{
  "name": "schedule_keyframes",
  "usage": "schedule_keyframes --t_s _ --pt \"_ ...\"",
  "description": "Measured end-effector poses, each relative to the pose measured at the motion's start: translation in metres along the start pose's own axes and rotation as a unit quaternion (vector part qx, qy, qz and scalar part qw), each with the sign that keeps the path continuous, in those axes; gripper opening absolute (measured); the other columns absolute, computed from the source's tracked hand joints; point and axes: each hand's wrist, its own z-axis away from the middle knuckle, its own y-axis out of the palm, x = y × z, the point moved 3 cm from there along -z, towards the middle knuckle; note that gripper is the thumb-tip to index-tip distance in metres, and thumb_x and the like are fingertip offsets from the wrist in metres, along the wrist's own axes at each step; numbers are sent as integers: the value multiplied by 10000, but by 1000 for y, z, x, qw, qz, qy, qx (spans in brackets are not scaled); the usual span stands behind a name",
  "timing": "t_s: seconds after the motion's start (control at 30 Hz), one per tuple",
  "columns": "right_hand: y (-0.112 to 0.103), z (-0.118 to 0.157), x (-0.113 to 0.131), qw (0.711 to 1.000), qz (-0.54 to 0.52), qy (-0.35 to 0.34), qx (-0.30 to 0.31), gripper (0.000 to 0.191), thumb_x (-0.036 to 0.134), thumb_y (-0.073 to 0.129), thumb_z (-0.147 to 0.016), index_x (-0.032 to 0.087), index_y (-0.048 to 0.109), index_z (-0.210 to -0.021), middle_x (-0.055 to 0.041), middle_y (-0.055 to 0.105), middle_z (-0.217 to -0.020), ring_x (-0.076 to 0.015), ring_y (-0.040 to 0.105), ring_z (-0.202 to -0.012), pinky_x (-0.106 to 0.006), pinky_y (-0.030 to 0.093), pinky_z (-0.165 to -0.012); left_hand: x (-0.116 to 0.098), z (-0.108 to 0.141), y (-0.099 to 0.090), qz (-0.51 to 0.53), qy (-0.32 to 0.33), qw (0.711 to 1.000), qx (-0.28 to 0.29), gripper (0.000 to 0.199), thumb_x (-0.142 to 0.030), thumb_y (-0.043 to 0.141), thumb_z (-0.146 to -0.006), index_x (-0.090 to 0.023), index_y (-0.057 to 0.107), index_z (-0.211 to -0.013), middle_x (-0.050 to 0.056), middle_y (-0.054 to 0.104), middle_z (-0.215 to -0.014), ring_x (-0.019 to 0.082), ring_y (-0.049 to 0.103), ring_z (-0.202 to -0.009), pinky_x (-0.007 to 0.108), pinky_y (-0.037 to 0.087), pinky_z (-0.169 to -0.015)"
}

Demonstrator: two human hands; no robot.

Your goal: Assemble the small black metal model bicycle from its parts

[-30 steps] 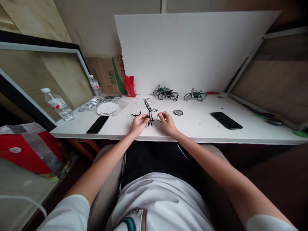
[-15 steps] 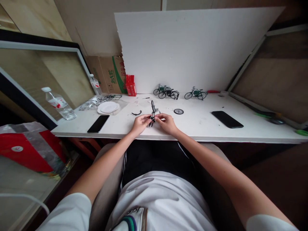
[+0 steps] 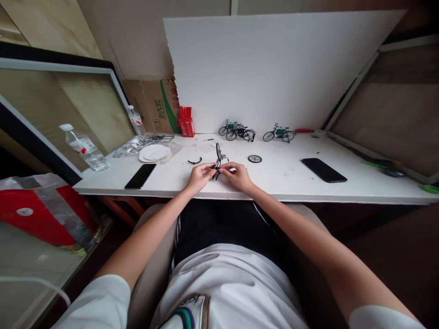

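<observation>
Between my hands, close to the table's front edge, is a small black model bicycle (image 3: 218,153) with one wheel pointing up and away from me. The fingertips of my left hand (image 3: 200,177) pinch it from the left. From the right, my right hand (image 3: 238,176) pinches the same dark middle part with thumb and forefinger. My fingers partly hide that spot. Beyond my right hand a loose spoked wheel (image 3: 254,158) lies flat. A curved black piece (image 3: 195,161) rests beyond my left hand.
Finished-looking model bicycles (image 3: 279,133) stand along the white board (image 3: 274,68) at the back. A phone (image 3: 140,176) lies on the left, another black phone (image 3: 324,170) on the right. White discs (image 3: 154,153), a water bottle (image 3: 84,148) and a red box (image 3: 186,122) are at left.
Both hands stay in the same place around the model bicycle, with only a tiny shift of the right fingertips. Nothing else on the table has moved.
</observation>
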Motion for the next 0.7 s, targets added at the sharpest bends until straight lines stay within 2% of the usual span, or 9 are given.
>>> schedule_keyframes --t_s 0.3,0.47,0.7 --pt "-1 0 -2 1000 18 -11 -3 296 504 789 -870 230 854 -958 -102 831 -1022 -254 746 -953 -373 586 -810 0 1 0 -8 -2 1000 10 573 -488 908 -767 -125 794 -1195 186 805 -1195 305 784 -1056 449 635 -962" --pt "-1 0 -4 1000 18 -21 -3 303 525 805 -860 245 869 -954 -93 823 -969 -247 732 -900 -377 568 -785 -6 3 3 -9 6 1000 6 557 -509 899 -777 -124 803 -1169 188 806 -1195 307 790 -1038 433 637 -939" --pt "0 0 -1 999 22 -33 0 295 526 803 -873 253 867 -963 -88 816 -958 -241 720 -896 -368 564 -767 -9 5 7 -9 11 1000 -7 552 -524 917 -756 -119 799 -1112 161 828 -1044 294 800 -970 421 645 -901"
